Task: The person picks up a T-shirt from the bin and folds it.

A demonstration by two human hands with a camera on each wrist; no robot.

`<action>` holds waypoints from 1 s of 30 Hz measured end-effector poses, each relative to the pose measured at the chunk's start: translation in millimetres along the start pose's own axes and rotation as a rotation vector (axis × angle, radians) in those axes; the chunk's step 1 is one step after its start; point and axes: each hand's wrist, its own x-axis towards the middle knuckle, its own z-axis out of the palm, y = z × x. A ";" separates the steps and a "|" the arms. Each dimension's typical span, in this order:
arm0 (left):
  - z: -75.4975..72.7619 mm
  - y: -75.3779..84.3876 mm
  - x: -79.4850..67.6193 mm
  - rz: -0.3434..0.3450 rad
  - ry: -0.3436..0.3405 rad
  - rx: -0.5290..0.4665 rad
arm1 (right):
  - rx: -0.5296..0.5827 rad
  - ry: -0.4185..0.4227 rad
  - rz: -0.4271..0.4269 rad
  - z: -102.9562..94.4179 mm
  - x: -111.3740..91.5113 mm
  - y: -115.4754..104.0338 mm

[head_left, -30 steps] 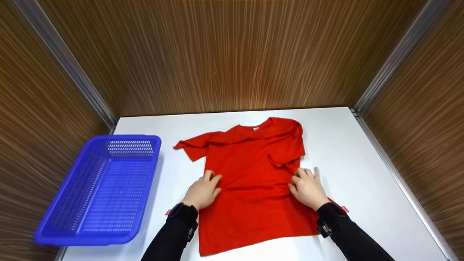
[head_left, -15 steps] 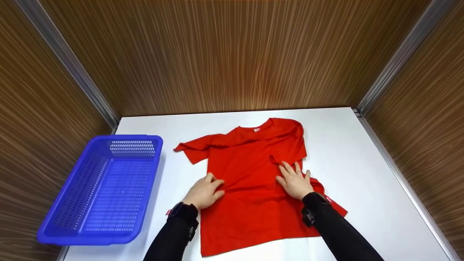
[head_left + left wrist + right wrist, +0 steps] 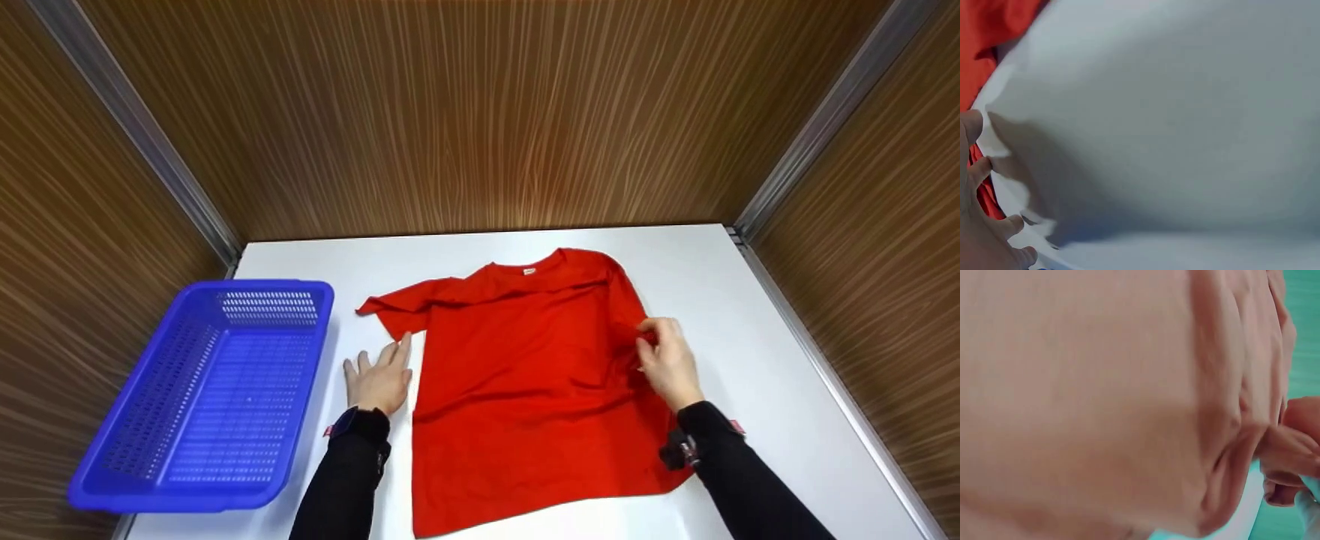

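A red short-sleeved T-shirt (image 3: pixel 510 360) lies spread on the white table, neckline at the far side, with creases across its middle. My right hand (image 3: pixel 669 364) pinches the cloth of the sleeve on the shirt's right side; in the right wrist view the shirt fabric (image 3: pixel 1100 382) looks pinkish and bunches toward the fingers (image 3: pixel 1303 417) at the right edge. Fingers spread, my left hand (image 3: pixel 379 384) is just left of the shirt, below the left sleeve (image 3: pixel 405 319). Bare table and a strip of red cloth (image 3: pixel 977 56) show beside that hand in the left wrist view.
A blue perforated plastic basket (image 3: pixel 232 405) stands on the left of the white table (image 3: pixel 772 360). Wood-grain panels (image 3: pixel 480 120) close off the back and both sides, with metal rails at the corners.
My left hand has left the shirt's left edge and moved left onto the table side. My right hand has moved right with the sleeve, which earlier lay folded inward over the shirt.
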 end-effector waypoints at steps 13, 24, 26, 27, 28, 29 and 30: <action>2.1 1.0 7.9 -0.048 -0.010 0.008 | -0.270 -0.105 -0.049 -12.4 -12.5 21.2; -21.1 -7.0 10.4 -0.137 -0.010 0.164 | -0.386 -0.009 0.266 -64.1 -11.7 48.7; -23.3 -7.0 11.3 -0.154 -0.016 0.178 | -0.374 0.029 0.336 -71.3 -10.7 50.8; -23.7 -6.9 11.5 -0.158 -0.007 0.177 | -0.362 0.052 0.361 -73.7 -10.2 51.3; -23.1 -6.8 12.2 -0.156 0.011 0.173 | -0.353 0.072 0.375 -75.2 -9.7 51.4; -21.6 -6.9 13.1 -0.144 0.041 0.169 | -0.341 0.079 0.382 -76.1 -8.8 50.9; -19.5 -6.9 14.2 -0.123 0.076 0.161 | -0.329 0.083 0.369 -75.4 -7.9 50.3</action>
